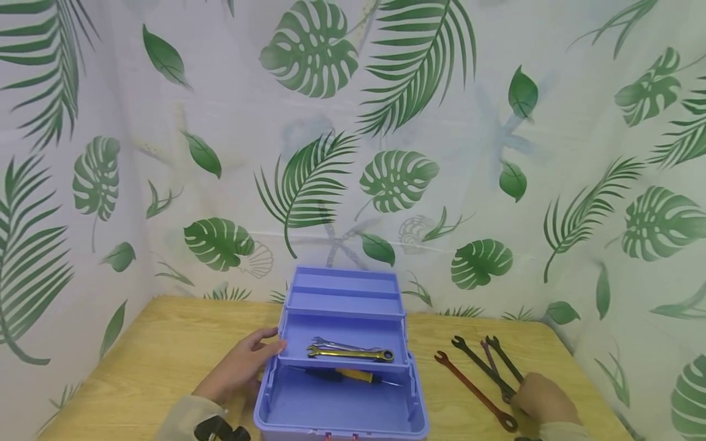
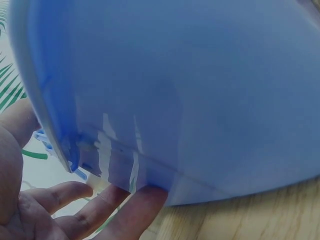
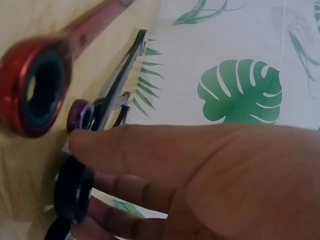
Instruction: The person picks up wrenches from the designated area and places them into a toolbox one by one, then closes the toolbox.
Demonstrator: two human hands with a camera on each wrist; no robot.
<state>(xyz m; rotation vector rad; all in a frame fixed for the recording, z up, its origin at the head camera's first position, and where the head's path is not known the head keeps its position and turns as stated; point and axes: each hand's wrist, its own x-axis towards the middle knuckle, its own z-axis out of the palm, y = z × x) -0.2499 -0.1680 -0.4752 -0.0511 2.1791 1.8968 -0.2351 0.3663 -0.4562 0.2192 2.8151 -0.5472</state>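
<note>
A blue toolbox [image 1: 339, 429] stands with its tiered trays raised at the back. My left hand [image 1: 245, 364] holds its left side, the thumb at the tray's edge; in the left wrist view, the fingers [image 2: 142, 207] lie against the blue wall [image 2: 200, 100]. A gold wrench [image 1: 350, 353] and a silver wrench [image 1: 331, 344] lie in the lower tray. Right of the box, my right hand [image 1: 546, 398] pinches a black wrench near its ring end [image 3: 75, 192]. Beside it lie another black wrench [image 1: 480, 361], a purple wrench [image 1: 489, 355] and a red wrench [image 1: 474, 389].
Below the tray, a screwdriver with a yellow and black handle [image 1: 353, 374] lies in the box's bottom. The wooden table [image 1: 165, 343] ends at a leaf-patterned curtain [image 1: 220, 184] behind and at both sides.
</note>
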